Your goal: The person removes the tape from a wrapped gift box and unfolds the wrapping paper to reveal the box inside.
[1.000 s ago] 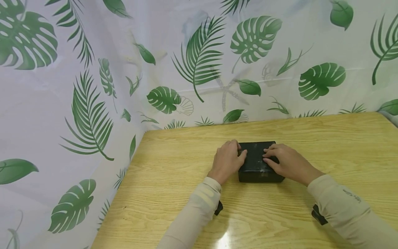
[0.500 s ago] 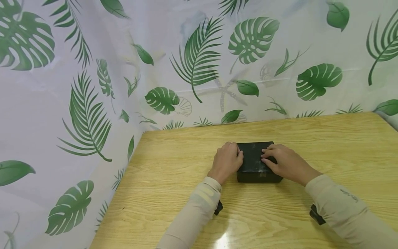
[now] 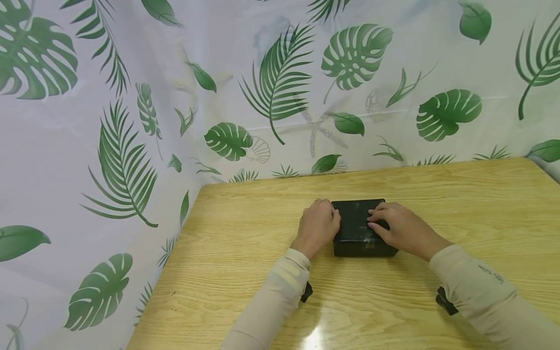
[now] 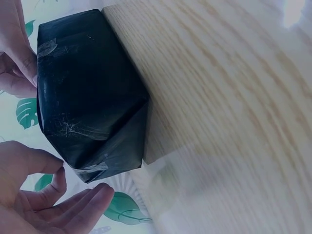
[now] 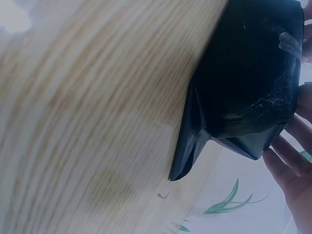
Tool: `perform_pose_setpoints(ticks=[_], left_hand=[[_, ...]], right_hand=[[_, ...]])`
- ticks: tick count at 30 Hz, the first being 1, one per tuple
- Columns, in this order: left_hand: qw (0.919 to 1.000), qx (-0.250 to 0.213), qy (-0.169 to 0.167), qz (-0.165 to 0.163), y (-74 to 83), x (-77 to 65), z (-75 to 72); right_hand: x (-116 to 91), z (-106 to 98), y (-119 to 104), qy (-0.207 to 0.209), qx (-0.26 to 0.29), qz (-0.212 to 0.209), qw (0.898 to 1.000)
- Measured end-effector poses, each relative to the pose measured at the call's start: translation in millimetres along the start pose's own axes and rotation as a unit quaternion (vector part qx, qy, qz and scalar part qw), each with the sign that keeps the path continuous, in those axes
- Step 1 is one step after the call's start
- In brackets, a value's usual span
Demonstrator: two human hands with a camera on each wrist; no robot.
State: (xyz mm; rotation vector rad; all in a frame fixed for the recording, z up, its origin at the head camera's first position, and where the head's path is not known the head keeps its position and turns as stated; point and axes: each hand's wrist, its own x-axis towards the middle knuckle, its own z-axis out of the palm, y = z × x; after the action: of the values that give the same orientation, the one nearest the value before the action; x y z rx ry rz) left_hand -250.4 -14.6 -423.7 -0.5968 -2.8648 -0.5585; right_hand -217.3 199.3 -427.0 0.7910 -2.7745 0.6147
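Observation:
A box-shaped package (image 3: pixel 356 218) wrapped in glossy black plastic lies on the wooden table, with strips of clear tape on its wrapping. At its left end is my left hand (image 3: pixel 317 226), the thumb and a bent finger at the top corner and the other fingers loosely extended beside the end (image 4: pixel 58 195). My right hand (image 3: pixel 404 228) rests on the package's upper right side, thumb and fingertips on the top and other fingers at the far edge (image 5: pixel 292 161). A folded flap (image 5: pixel 187 153) of wrapping sticks out at the right end, near the tabletop.
The light wooden table (image 3: pixel 245 233) stretches around the package. A white curtain (image 3: pixel 280 63) printed with green leaves hangs along the back and left edges. Black straps (image 3: pixel 446 301) show under both sleeved wrists.
My left thumb has drawn back from the top of the package to its left edge. The right hand keeps its place on the package, and the head view has shifted slightly.

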Motion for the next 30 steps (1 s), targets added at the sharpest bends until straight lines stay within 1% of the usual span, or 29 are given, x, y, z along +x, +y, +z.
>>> perform_pose_setpoints(ticks=[6,9,15,21,25,30], left_hand=[[0.9998,0.003,0.002,-0.018,-0.9,-0.8,-0.3],[0.9998,0.002,0.005,-0.021,-1.7,-1.4,-1.0],[0.9997,0.001,0.012,-0.02,-4.3,-1.7,-1.5],[0.9996,-0.011,0.02,-0.019,-6.7,-3.2,-3.0],[0.9995,-0.014,0.018,-0.023,-8.3,-4.3,-3.4],[0.999,-0.028,0.017,-0.032,-9.2,-5.7,-4.1]], right_hand=[[0.9,-0.7,0.0,-0.004,0.003,0.003,1.0],[1.2,-1.5,-0.5,-0.005,0.007,0.002,1.0],[1.6,-2.4,-1.9,-0.006,0.009,0.004,1.0],[2.3,-2.1,-1.0,-0.012,0.009,0.009,1.0],[2.1,-2.5,-0.6,-0.019,0.007,0.014,1.0],[2.7,-2.4,-0.8,-0.025,0.008,0.016,1.0]])
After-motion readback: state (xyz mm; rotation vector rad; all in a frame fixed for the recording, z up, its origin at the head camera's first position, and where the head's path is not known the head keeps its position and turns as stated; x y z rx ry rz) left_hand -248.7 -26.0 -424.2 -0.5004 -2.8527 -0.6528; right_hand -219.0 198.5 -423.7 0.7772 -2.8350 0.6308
